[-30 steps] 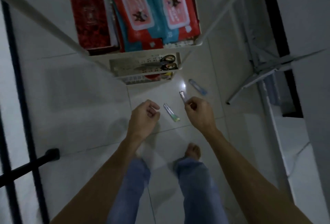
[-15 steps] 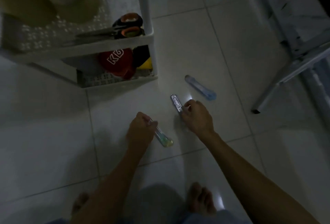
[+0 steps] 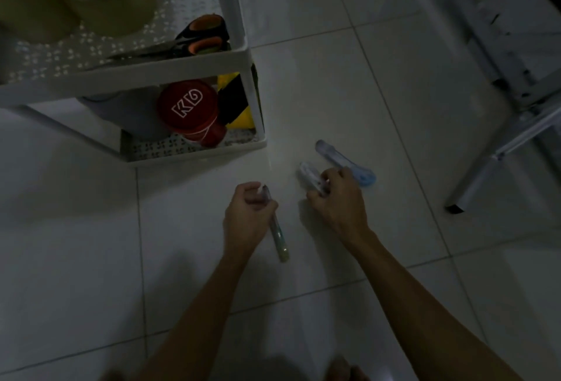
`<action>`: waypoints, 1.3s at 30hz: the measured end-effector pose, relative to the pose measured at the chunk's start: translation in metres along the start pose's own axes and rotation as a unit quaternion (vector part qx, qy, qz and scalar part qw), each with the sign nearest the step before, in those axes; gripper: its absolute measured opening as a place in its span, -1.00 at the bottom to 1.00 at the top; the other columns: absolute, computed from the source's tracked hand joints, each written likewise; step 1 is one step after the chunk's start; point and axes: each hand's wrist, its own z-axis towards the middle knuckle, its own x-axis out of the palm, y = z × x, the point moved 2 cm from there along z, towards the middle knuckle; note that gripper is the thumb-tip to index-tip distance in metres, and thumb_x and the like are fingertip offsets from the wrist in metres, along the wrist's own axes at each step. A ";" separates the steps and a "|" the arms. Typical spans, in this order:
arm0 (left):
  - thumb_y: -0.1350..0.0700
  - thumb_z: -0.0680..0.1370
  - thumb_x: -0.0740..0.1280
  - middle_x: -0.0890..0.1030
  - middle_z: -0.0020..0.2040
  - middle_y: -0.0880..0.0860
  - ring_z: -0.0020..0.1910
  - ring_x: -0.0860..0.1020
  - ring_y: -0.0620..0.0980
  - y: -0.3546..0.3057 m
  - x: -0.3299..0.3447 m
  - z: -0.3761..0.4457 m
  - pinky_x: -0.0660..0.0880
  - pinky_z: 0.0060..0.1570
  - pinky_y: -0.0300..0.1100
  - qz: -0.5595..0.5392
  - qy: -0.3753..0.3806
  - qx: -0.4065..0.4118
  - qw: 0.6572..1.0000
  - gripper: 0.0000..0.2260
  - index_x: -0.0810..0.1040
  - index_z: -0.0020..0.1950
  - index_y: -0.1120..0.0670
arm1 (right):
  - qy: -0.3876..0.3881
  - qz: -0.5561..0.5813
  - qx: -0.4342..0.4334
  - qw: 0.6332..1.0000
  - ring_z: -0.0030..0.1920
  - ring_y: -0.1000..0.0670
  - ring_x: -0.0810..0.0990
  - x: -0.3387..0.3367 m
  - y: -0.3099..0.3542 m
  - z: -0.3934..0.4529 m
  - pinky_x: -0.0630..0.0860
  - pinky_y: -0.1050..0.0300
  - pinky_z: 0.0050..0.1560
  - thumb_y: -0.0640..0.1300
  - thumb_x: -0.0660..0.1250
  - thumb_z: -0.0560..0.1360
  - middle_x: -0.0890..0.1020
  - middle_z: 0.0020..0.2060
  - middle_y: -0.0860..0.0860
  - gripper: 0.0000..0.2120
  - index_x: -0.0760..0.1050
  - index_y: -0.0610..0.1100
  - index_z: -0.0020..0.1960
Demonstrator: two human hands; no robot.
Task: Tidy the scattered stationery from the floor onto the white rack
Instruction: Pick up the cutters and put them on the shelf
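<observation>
Head view: the white plastic rack stands at the left on the pale tiled floor, its middle shelf holding black-and-orange-handled scissors at the near right corner and its bottom shelf a red round tub lettered KD beside a yellow-and-black packet. Just in front, the left hand is closed around a slim greenish translucent pen-like stick. The right hand pinches a small pale clear-cased stationery piece against the floor, a blue translucent one lying just beyond it.

Dim interior, viewed steeply from above. Floor — large glossy white tiles with thin dark grout lines, carrying faint reflections and a soft shadow along the lower edge. At right, a pale metal frame — slanted legs and crossbars — stands on the tiles, its foot dark-tipped.
</observation>
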 end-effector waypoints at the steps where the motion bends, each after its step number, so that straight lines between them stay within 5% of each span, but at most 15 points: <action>1: 0.05 0.43 0.51 0.71 -0.07 -0.10 -0.08 0.70 -0.14 -0.004 0.003 0.004 0.68 0.05 0.04 -0.031 0.014 -0.011 0.999 -0.65 0.60 0.20 -0.07 | -0.012 -0.005 -0.004 1.000 -0.16 -0.17 0.55 -0.005 -0.002 0.005 0.56 -0.02 -0.20 -0.11 0.40 0.47 0.46 0.05 -0.16 -0.75 0.50 -0.23 0.06; 4: 0.18 0.60 0.40 0.71 0.10 0.09 0.11 0.69 0.10 -0.011 0.015 0.016 0.65 0.15 0.10 -0.131 0.060 -0.058 0.988 -0.69 0.61 0.35 0.13 | -0.034 -0.078 -0.013 0.996 -0.12 -0.18 0.54 -0.018 -0.012 0.026 0.50 0.02 -0.19 -0.11 0.40 0.50 0.40 0.15 -0.17 -0.66 0.48 -0.24 0.21; 7: 0.20 0.61 0.40 0.73 0.09 0.09 0.08 0.70 0.07 -0.015 0.020 0.021 0.64 0.18 0.03 -0.163 0.081 -0.058 0.982 -0.75 0.65 0.30 0.15 | -0.039 -0.118 -0.003 0.992 -0.09 -0.24 0.57 -0.023 -0.023 0.042 0.44 0.03 -0.18 -0.12 0.39 0.54 0.44 0.16 -0.20 -0.70 0.48 -0.23 0.21; 12: 0.21 0.55 0.47 0.75 0.01 0.11 -0.01 0.70 0.06 -0.021 0.015 0.020 0.64 0.17 0.02 -0.194 0.085 -0.092 0.973 -0.86 0.71 0.08 0.04 | 0.005 -0.084 0.024 0.996 -0.13 -0.21 0.60 -0.018 -0.020 0.046 0.43 0.07 -0.22 -0.05 0.46 0.44 0.59 -0.10 -0.18 -0.75 0.53 -0.22 -0.03; 16: 0.19 0.58 0.44 0.71 -0.01 0.15 -0.14 0.72 0.08 -0.033 0.001 0.012 0.68 -0.06 -0.05 -0.237 0.122 -0.112 0.957 -0.89 0.68 0.09 0.06 | 0.018 0.016 0.025 0.999 -0.35 -0.02 0.56 -0.013 -0.001 0.029 0.43 0.14 -0.37 0.01 0.50 0.37 0.58 -0.35 -0.04 -0.74 0.54 -0.17 -0.21; 21: 0.17 0.57 0.46 0.69 -0.16 0.11 -0.24 0.67 -0.04 -0.056 -0.036 0.001 0.61 -0.22 -0.24 -0.198 0.125 -0.038 0.972 -0.83 0.68 0.15 0.02 | 0.094 0.188 -0.019 0.977 -0.42 0.09 0.39 -0.016 0.044 0.012 0.29 0.14 -0.32 -0.06 0.41 0.40 0.42 -0.46 0.05 -0.79 0.46 -0.12 -0.32; 24: 0.15 0.62 0.40 0.69 -0.06 0.11 -0.22 0.68 -0.04 -0.078 -0.065 -0.007 0.61 -0.23 -0.21 -0.227 0.104 -0.025 0.968 -0.86 0.66 0.17 0.07 | 0.068 0.238 -0.068 0.967 -0.42 0.09 0.38 -0.027 0.080 0.002 0.30 0.14 -0.32 -0.10 0.34 0.37 0.44 -0.46 -0.03 -0.84 0.45 -0.16 -0.32; 31: 0.09 0.71 0.22 0.74 -0.10 0.11 -0.28 0.69 0.00 -0.147 -0.140 -0.033 0.63 -0.30 -0.19 -0.263 0.080 0.062 0.959 -0.78 0.64 0.16 0.09 | -0.035 0.195 -0.196 0.960 -0.39 -0.02 0.47 -0.066 0.176 -0.013 0.36 0.11 -0.39 -0.18 0.42 0.46 0.55 -0.38 -0.08 -0.94 0.55 -0.13 -0.16; 35: 0.07 0.69 0.27 0.72 -0.24 0.19 -0.32 0.70 0.06 -0.179 -0.179 -0.033 0.68 -0.17 -0.03 -0.244 0.053 0.098 0.963 -0.80 0.64 0.05 0.12 | -0.059 0.162 -0.249 0.953 -0.38 0.13 0.48 -0.086 0.226 -0.014 0.30 0.30 -0.40 -0.16 0.40 0.51 0.52 -0.40 0.08 -0.88 0.51 0.03 -0.11; 39: 0.04 0.71 0.23 0.70 -0.30 0.22 -0.43 0.66 0.05 -0.197 -0.213 -0.021 0.66 -0.30 -0.08 -0.180 0.016 0.108 0.978 -0.73 0.61 0.05 0.19 | -0.062 0.147 -0.254 0.954 -0.34 0.03 0.53 -0.087 0.259 -0.005 0.40 0.09 -0.35 -0.14 0.37 0.53 0.57 -0.35 -0.01 -0.95 0.54 -0.11 -0.10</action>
